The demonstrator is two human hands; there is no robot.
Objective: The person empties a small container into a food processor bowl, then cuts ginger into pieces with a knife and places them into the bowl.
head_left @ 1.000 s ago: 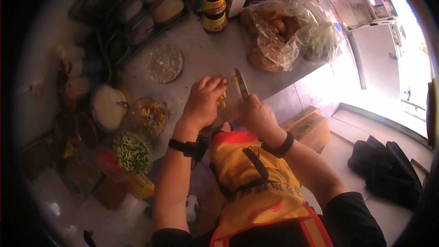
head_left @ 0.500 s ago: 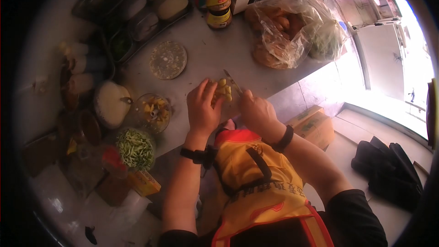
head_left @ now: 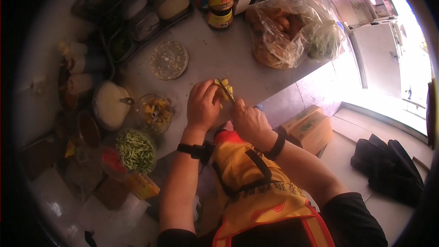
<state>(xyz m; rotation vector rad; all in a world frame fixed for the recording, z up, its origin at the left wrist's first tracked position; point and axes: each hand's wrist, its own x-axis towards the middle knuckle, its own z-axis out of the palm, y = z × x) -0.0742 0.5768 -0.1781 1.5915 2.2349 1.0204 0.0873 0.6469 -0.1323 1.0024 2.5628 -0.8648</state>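
My right hand (head_left: 250,121) is closed round the handle of a knife (head_left: 225,90). The blade points up and to the left, and lies across a small heap of yellow food pieces (head_left: 229,87) on the counter. Curled fingers of my left hand (head_left: 204,103) press against the left side of these pieces, close to the blade. Which food the pieces are, I cannot tell. Left of my hands stands a clear round bowl (head_left: 154,114) with similar yellow pieces around a central post.
Shredded green vegetable (head_left: 136,151) fills a bowl at the lower left, near a white tub (head_left: 109,105). A round speckled disc (head_left: 169,60) lies on the counter (head_left: 215,55). Behind are a sauce bottle (head_left: 220,7) and plastic bags of produce (head_left: 283,32). Cardboard boxes (head_left: 308,130) stand right.
My right hand has moved left with the knife, bringing the blade from the right side of the yellow pieces onto them. My left hand stays nearly in place.
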